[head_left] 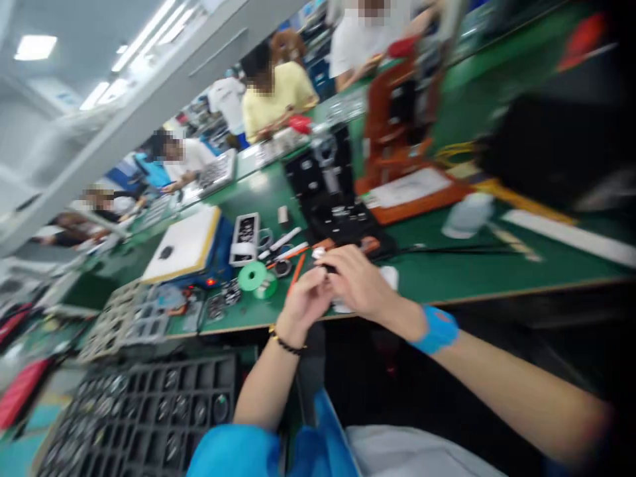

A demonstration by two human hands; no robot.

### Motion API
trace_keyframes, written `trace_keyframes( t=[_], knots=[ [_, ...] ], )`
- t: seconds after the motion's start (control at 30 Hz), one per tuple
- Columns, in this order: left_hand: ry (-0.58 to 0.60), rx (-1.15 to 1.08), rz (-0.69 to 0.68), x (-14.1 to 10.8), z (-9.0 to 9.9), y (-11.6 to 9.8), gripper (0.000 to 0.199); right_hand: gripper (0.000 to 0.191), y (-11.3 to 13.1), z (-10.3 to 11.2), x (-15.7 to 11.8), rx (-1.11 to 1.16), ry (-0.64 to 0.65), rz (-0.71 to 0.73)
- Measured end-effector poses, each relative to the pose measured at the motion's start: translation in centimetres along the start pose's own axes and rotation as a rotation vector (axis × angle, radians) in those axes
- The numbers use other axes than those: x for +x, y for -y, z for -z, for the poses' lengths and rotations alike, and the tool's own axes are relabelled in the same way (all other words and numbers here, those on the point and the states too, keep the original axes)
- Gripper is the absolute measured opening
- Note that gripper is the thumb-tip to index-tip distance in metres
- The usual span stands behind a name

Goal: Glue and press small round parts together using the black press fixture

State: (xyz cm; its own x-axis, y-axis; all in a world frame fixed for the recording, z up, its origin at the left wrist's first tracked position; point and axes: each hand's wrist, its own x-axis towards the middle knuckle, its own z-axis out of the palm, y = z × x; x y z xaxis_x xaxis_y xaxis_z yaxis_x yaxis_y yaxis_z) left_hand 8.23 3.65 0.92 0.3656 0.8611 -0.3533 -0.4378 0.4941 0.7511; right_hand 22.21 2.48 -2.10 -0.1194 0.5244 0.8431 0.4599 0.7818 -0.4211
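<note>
1 left hand (pixel 304 301), 1 right hand (pixel 362 281) | grip: both pinching 1 small dark piece (pixel 329 268) | 1 blue wristband (pixel 437 329)

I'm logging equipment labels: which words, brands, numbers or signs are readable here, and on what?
None can be read.
Black fixture: pale patches, too blurred to tell whether they bear print.
Blue box: nothing legible.
Held dark piece: too small and blurred.

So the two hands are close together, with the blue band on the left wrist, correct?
The side is wrong: the head view shows the blue band on the right wrist, not the left. The left hand and right hand are indeed close together.
</note>
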Motion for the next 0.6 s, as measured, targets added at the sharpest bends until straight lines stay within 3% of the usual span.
trace_keyframes(
  t=[0.07,0.17,0.27,0.5,0.6],
  knots=[
    [-0.035,-0.003,-0.013,0.5,0.8,0.1,0.009,0.03,-0.6,-0.3,-0.3,-0.087,0.015,0.011],
    [0.071,-0.093,0.056,0.9,1.7,0.2,0.007,0.032,-1.2,-0.5,-0.5,-0.144,0.031,0.032],
    [0.147,-0.136,0.095,1.0,1.8,0.2,0.006,0.035,-1.0,-0.4,-0.6,-0.161,0.037,0.032],
    [0.172,-0.101,0.085,0.8,1.7,0.0,0.005,0.035,-1.0,-0.6,-0.6,-0.132,0.05,-0.018],
    [0.182,-0.053,-0.02,0.2,1.5,0.2,0.028,0.032,-0.7,-0.1,-0.6,-0.116,0.087,-0.008]
  ],
)
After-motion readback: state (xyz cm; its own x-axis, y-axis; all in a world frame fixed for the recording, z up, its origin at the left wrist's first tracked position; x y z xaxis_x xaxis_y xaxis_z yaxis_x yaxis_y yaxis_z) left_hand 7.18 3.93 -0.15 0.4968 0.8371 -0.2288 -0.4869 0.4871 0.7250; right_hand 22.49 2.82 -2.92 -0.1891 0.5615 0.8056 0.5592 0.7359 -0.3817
